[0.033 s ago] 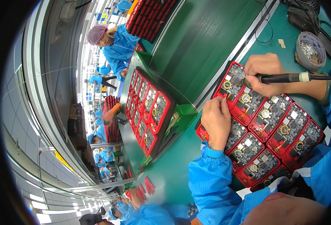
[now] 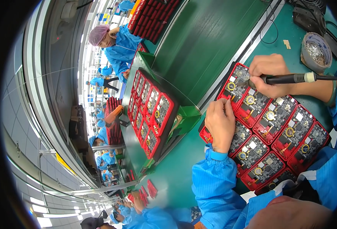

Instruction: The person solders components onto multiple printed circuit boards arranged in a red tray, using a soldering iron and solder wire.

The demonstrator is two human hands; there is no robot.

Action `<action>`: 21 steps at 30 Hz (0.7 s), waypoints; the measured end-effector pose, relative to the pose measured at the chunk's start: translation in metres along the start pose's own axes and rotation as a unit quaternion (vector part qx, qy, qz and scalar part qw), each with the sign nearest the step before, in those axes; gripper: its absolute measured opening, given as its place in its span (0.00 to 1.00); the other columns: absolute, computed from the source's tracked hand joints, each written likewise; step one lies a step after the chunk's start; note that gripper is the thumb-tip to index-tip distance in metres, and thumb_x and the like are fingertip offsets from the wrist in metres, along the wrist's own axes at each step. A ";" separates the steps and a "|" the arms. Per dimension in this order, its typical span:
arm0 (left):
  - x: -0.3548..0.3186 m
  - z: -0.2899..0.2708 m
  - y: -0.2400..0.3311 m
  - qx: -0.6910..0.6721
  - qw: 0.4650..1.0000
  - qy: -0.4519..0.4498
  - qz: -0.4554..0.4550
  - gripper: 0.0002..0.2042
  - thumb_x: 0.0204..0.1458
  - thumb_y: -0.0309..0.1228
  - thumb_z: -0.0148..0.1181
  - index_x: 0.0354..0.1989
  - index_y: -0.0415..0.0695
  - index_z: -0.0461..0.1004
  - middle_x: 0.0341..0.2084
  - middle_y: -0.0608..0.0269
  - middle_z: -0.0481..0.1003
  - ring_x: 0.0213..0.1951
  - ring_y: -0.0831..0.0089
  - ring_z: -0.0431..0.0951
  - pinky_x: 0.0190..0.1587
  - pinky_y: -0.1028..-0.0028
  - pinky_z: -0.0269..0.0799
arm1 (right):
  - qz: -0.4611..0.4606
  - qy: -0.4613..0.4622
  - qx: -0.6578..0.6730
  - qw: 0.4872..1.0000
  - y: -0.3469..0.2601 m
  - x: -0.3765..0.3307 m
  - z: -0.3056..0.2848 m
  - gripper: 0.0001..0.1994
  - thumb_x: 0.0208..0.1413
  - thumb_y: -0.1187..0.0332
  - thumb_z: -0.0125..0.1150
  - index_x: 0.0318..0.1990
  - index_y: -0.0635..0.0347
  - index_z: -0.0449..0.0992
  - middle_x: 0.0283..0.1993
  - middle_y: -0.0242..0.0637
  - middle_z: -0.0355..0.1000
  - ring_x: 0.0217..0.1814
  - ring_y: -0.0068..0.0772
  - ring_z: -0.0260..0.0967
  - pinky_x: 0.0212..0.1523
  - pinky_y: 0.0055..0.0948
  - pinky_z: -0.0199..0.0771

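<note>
A soldering iron (image 2: pixel 290 79) lies in the closed fingers of my right hand (image 2: pixel 271 74), its dark handle and cable running off to the right. Its tip is hidden behind those fingers, over the top unit of the set below. That set is made of red plastic housings (image 2: pixel 269 139) packed side by side, each with a populated circuit board (image 2: pixel 283 110) inside. My left hand (image 2: pixel 220 122) rests at the set's left side, thumb and forefinger pinched together beside a red housing's edge. Whatever is between those fingertips is too small to make out.
Another tray of red housings with boards (image 2: pixel 149 108) sits left on green supports (image 2: pixel 183 120). A green conveyor belt (image 2: pixel 214 42) runs behind. A bowl of silvery scraps (image 2: pixel 316 51) stands at the far right, near a black holder (image 2: pixel 309 17). A co-worker (image 2: pixel 119 51) sits across.
</note>
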State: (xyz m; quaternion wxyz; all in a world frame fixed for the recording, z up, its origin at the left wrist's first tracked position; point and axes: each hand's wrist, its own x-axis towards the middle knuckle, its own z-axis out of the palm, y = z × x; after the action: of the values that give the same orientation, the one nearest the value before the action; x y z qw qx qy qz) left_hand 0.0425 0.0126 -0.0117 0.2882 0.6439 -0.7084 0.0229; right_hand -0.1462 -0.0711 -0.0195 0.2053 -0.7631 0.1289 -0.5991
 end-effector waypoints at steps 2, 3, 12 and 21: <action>0.000 0.000 0.000 0.002 1.000 0.001 0.003 0.03 0.46 0.27 0.57 0.25 0.41 0.70 0.21 0.57 0.68 0.26 0.58 0.70 0.27 0.64 0.65 | 0.007 -0.013 -0.003 1.000 0.001 0.001 -0.001 0.06 0.38 0.80 0.54 0.18 0.63 0.63 0.20 0.37 0.65 0.19 0.34 0.66 0.16 0.26 0.61; 0.000 0.000 0.000 0.001 1.000 0.002 0.003 0.03 0.46 0.27 0.57 0.25 0.41 0.70 0.21 0.57 0.68 0.26 0.57 0.70 0.27 0.64 0.65 | 0.010 -0.015 0.000 1.000 0.000 0.000 -0.001 0.06 0.38 0.80 0.54 0.18 0.63 0.63 0.20 0.37 0.65 0.19 0.34 0.66 0.16 0.26 0.61; -0.001 -0.005 0.000 -0.025 0.999 0.000 -0.031 0.04 0.45 0.27 0.57 0.25 0.40 0.71 0.21 0.57 0.69 0.25 0.59 0.71 0.26 0.66 0.65 | 0.018 -0.025 -0.007 1.000 -0.001 0.000 0.000 0.06 0.37 0.79 0.53 0.18 0.63 0.63 0.20 0.37 0.65 0.20 0.34 0.66 0.16 0.26 0.61; -0.004 -0.011 0.002 -0.011 1.000 -0.006 -0.006 0.04 0.45 0.27 0.57 0.26 0.40 0.71 0.21 0.57 0.69 0.26 0.59 0.71 0.26 0.65 0.66 | 0.036 -0.007 0.031 0.999 -0.002 -0.001 0.000 0.06 0.38 0.79 0.53 0.17 0.63 0.62 0.20 0.37 0.65 0.18 0.33 0.64 0.17 0.26 0.60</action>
State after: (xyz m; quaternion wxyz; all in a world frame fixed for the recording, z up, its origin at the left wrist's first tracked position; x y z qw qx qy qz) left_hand 0.0449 0.0207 -0.0037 0.2914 0.6453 -0.7061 0.0096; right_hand -0.1462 -0.0686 -0.0194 0.2513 -0.7554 0.1367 -0.5895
